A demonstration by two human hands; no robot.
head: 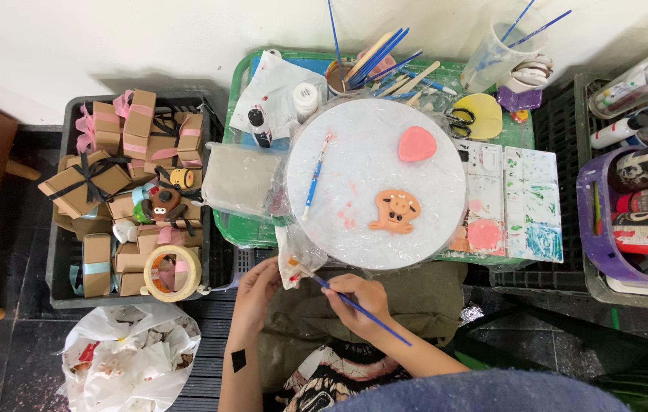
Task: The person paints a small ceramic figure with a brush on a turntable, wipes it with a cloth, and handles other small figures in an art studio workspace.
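Fingers (354, 299) of the right hand (358, 301) pinch a thin blue brush (362, 311) near its tip, while the left hand (257, 286) closes on a crumpled plastic scrap (293, 267) at the near edge of the round white board (376, 183). On that board lie an orange clay figure (395, 210), a pink clay lump (416, 143) farther off, and another brush (315, 177) to the left. Light and stiff, the held brush seems best gripped low on its shaft; the soft-looking figure probably dents easily.
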